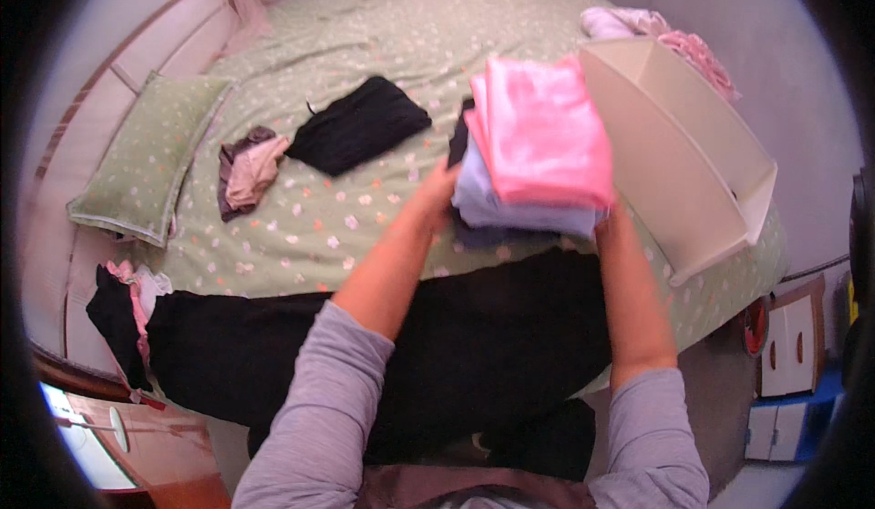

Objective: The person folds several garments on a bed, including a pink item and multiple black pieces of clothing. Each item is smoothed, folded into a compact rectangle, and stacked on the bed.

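Between my two hands is a stack of folded clothes, with a pink garment on top, a pale lavender one under it and dark cloth at the bottom. My left hand grips the stack's left side. On the right side, my right hand is mostly hidden by the cloth. A folded black garment lies on the bed to the left, beside a small bunch of beige and dark brown cloth. Nearest me, a large black garment is spread along the bed's edge.
A cream open-topped box stands on the bed at right. Pink bundled fabric lies behind it. A green flowered pillow rests by the headboard. Low cabinets stand on the floor at right.
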A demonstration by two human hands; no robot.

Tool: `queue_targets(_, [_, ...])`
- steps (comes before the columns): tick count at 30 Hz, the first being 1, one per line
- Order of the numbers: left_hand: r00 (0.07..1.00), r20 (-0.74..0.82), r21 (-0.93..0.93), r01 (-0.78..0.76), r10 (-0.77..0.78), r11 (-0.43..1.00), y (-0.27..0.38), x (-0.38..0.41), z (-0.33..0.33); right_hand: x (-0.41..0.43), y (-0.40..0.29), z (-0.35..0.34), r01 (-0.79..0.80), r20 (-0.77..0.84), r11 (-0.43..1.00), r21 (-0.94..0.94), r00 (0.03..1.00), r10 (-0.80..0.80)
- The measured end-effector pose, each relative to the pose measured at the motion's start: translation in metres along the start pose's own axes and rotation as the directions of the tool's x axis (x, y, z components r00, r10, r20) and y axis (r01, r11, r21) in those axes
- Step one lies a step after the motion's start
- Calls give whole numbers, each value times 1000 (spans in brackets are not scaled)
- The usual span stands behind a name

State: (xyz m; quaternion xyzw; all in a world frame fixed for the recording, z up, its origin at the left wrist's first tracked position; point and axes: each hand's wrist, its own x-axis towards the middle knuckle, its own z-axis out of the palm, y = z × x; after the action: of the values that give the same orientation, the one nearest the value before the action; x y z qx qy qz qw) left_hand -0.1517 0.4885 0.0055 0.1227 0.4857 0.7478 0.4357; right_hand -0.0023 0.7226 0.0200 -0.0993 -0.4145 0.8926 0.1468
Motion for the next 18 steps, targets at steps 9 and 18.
queue_targets(9, [999, -34, 170, -29, 36, 985, 52, 106, -54, 120, 3, -18, 38, -116, 986, -162, 992, -57])
queue_targets(18, [997, -69, -221, -61, 46, 973, 14, 15, -91, -9, -11, -40, -219, -236, 929, -298, 960, 150])
